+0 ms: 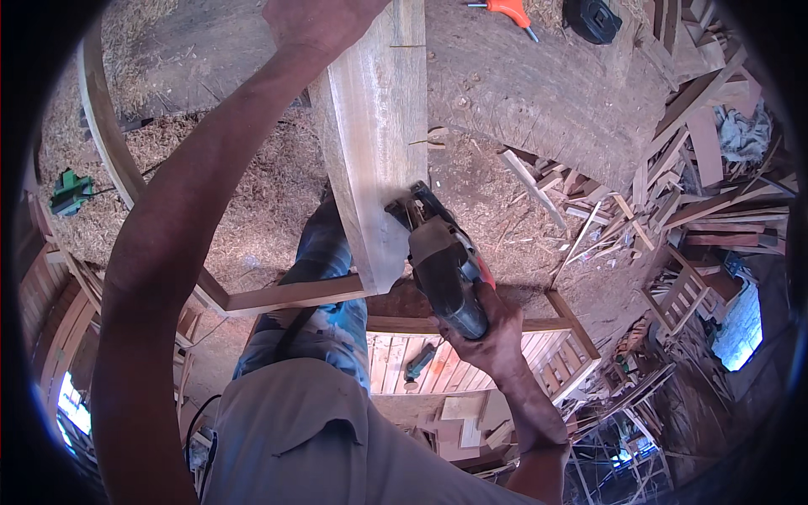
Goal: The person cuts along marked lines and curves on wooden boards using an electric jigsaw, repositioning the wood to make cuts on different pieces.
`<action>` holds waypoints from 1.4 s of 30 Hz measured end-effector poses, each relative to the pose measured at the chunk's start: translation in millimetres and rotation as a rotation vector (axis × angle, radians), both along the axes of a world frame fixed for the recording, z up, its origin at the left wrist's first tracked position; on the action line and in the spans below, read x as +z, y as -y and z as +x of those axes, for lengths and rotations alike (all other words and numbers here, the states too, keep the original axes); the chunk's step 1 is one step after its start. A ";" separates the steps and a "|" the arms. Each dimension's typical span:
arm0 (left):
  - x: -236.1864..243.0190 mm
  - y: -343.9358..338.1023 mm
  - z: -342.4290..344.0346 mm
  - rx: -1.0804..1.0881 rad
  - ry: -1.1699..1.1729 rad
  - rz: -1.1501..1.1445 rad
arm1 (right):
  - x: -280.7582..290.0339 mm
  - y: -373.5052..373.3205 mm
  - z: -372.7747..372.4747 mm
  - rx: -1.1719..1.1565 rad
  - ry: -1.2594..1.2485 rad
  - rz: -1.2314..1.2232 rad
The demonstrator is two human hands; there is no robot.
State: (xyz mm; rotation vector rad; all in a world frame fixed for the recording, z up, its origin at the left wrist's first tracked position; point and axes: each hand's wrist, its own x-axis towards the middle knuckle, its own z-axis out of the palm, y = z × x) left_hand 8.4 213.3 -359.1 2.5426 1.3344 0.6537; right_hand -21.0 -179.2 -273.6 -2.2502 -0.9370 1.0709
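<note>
A dark power jigsaw (442, 273) is at the right edge of a long pale wooden board (379, 126), its front end against the wood. My right hand (491, 335) is wrapped round the rear of the jigsaw's body. A blurred patch, perhaps dust, shows where the saw meets the board. At the top of the view my left hand (324, 21) lies over the far part of the board. Its fingers run out of the picture, so their grip is hidden. The board's near end juts past the bench toward my legs.
A wooden workbench (539, 93) bears an orange-handled tool (511, 10) and a black tape measure (593, 21). Offcuts (589, 210) are heaped at right. A bent wooden strip (105, 118) and a green clamp-like tool (71, 192) are at left. A slatted wooden piece (471, 362) stands below.
</note>
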 end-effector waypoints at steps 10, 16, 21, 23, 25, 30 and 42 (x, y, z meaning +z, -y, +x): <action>-12.9 -11.8 -2.5 -0.038 0.040 0.050 | 10.1 -2.9 -47.8 -0.355 -0.143 -0.008; -17.4 -15.7 2.2 -0.009 0.013 0.005 | -6.9 5.9 -80.9 -0.544 -0.132 0.068; -28.4 -31.6 -3.6 -0.041 -0.122 0.070 | 1.6 7.9 -98.9 -0.638 -0.161 -0.019; -24.0 -26.2 -0.2 -0.053 -0.142 0.010 | 7.3 1.4 -104.0 -0.714 -0.207 -0.007; -21.3 -25.2 0.3 -0.058 -0.166 -0.044 | 4.1 -4.2 -112.5 -0.755 -0.211 0.030; -15.9 -24.0 0.1 -0.033 -0.168 -0.014 | 1.7 -21.5 -124.7 -0.897 -0.267 0.111; -25.6 -35.1 0.7 -0.088 -0.188 0.053 | 10.5 -45.1 -121.7 -0.967 -0.303 0.098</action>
